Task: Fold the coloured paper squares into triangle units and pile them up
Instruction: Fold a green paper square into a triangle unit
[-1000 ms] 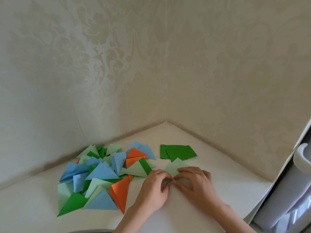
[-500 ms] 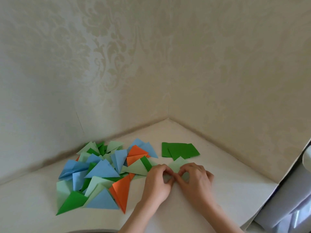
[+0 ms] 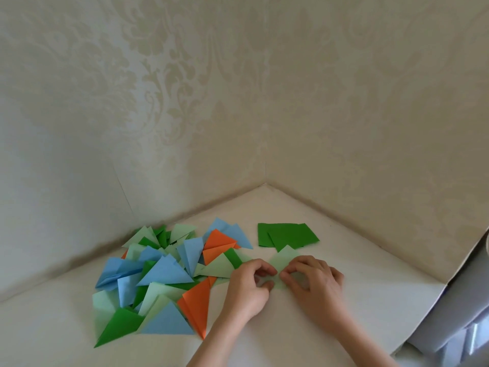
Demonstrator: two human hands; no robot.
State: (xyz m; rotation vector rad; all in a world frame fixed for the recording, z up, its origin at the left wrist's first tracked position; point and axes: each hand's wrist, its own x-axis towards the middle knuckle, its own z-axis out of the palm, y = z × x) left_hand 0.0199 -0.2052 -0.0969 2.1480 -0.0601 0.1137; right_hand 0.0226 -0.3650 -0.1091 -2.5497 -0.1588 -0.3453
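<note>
The single head-worn camera is looking forward and down from close above the white table (image 3: 304,340), facing the papered wall corner (image 3: 265,170), with no second view overlapping.

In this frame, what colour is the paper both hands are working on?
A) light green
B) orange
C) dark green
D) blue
A: the left hand and right hand pinch a light green paper; the dark green squares lie untouched behind it.
</note>
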